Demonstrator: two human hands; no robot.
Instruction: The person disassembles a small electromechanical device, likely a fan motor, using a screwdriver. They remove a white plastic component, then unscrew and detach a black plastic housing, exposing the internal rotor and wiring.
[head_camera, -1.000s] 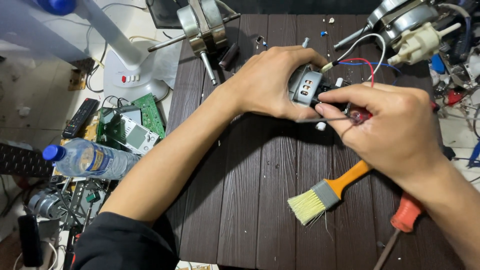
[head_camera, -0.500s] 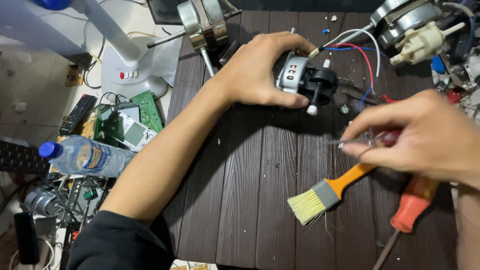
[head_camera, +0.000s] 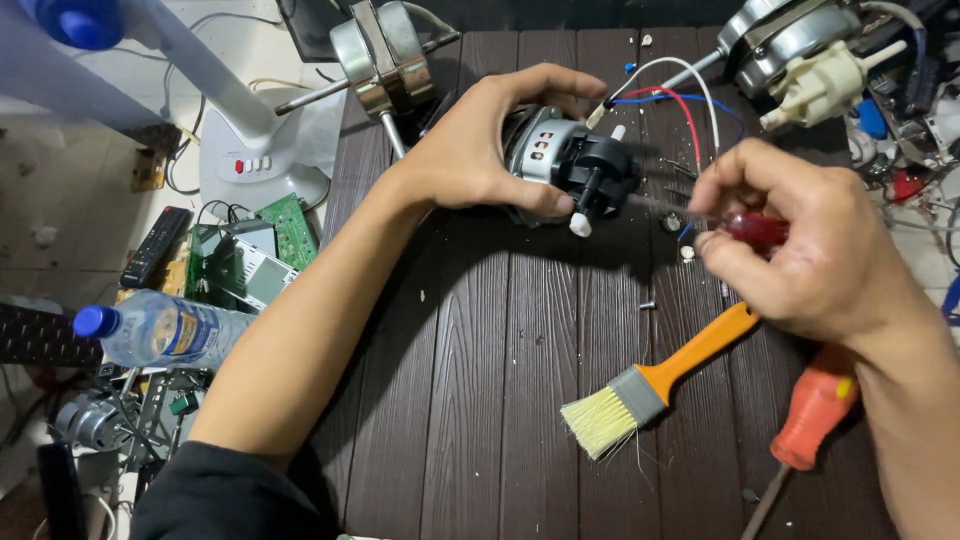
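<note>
My left hand (head_camera: 478, 150) grips a small fan motor (head_camera: 560, 160) with a silver body and a black gearbox end, held just above the dark wooden table (head_camera: 500, 380). Coloured wires (head_camera: 665, 95) trail from the motor toward the back. My right hand (head_camera: 800, 245) pinches a small red-handled screwdriver (head_camera: 752, 230), whose thin shaft points left at the black gearbox. The tip sits close to the motor; whether it touches is unclear.
An orange-handled paintbrush (head_camera: 660, 375) and an orange screwdriver (head_camera: 815, 410) lie near my right wrist. Small screws (head_camera: 686, 252) dot the table. Other motors (head_camera: 385, 55) (head_camera: 800, 55) sit at the back. A fan base (head_camera: 255, 150), circuit boards (head_camera: 265, 245), a remote and a water bottle (head_camera: 160, 328) lie left.
My left hand turned the motor and lowered it slightly toward the table centre. My right hand moved back left, bringing the red screwdriver's shaft up to the gearbox.
</note>
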